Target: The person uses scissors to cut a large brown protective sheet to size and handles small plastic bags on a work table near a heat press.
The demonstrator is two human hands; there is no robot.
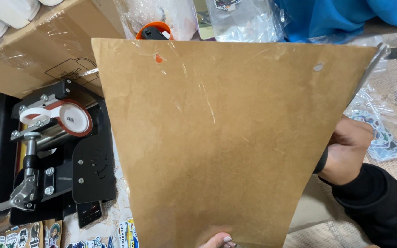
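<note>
A large brown board with two small holes near its top edge fills the middle of the view and hides what lies under it. My left hand shows only as fingertips at the board's bottom edge, gripping it there. My right hand, in a black sleeve, is at the board's right edge with its fingers curled around a dark object. Most of that object is hidden behind the board.
A black mug press holding a white mug stands at the left, below a taped cardboard box. Stickers lie at the right and along the bottom left. Clear plastic bags and blue cloth are at the top.
</note>
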